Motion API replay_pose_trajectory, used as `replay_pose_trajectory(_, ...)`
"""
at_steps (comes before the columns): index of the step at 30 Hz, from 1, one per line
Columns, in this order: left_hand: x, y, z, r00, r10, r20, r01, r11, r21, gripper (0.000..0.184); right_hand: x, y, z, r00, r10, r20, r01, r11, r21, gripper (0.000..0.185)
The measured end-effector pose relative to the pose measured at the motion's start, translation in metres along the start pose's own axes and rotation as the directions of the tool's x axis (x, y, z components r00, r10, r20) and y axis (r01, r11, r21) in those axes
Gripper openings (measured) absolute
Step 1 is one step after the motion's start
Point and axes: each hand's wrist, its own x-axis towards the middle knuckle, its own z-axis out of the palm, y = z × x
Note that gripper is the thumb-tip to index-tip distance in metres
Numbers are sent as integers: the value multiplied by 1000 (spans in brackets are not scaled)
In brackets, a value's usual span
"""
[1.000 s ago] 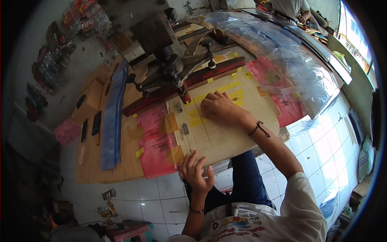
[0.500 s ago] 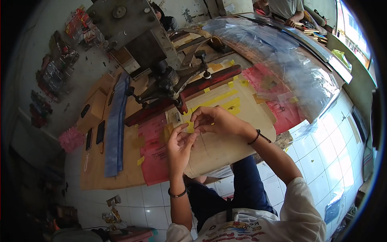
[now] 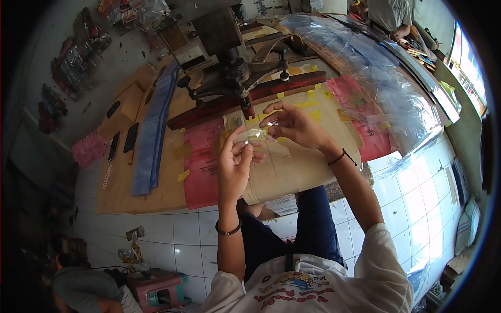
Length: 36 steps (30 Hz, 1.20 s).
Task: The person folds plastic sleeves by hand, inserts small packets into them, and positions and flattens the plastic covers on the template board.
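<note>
A small piece of clear, shiny plastic film (image 3: 254, 135) is stretched between my two hands, above the tan board (image 3: 292, 169). My left hand (image 3: 235, 166) pinches its left side between thumb and fingers. On the right, the bent fingers of my right hand (image 3: 298, 129) close on the film's other edge. Just beyond my hands hangs the red bar (image 3: 198, 113) of a press with a dark metal frame (image 3: 235, 73). Yellow tape strips (image 3: 313, 115) and red sheets (image 3: 203, 167) lie on the board below. The exact fingertip contact is partly hidden by glare.
Blue folded strips (image 3: 154, 130), phones (image 3: 130, 137) and a cardboard box (image 3: 124, 116) lie at the left. Clear plastic sheets (image 3: 365, 68) cover the table's far right. Another person (image 3: 391, 18) is at the back right; one more (image 3: 86, 289) is low at the left, near a stool (image 3: 159, 289).
The clear film now shows spread between my hands. My right hand has moved up and right, slightly away from the left. My head view has shifted, bringing the lower-left person into view.
</note>
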Motion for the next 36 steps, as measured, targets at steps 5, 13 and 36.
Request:
replay_pose_trajectory(5, -9, 10, 5, 1000, 7, -23, -8, 999, -35, 37, -17, -14, 10, 995, 9, -98, 3, 992, 125, 58)
replay_pose_trajectory(13, -82, 67, -7, 899, 356, -254, -437, 720, -539, 24, -123, 68, 134, 927, -120, 356, 228, 932, -280, 32)
replay_pose_trajectory(36, -190, 143, -253, 525, 471, -709, -804, 0, -595, 11, -283, -40, 32, 759, 228, -610, -638, 448, -627, 10)
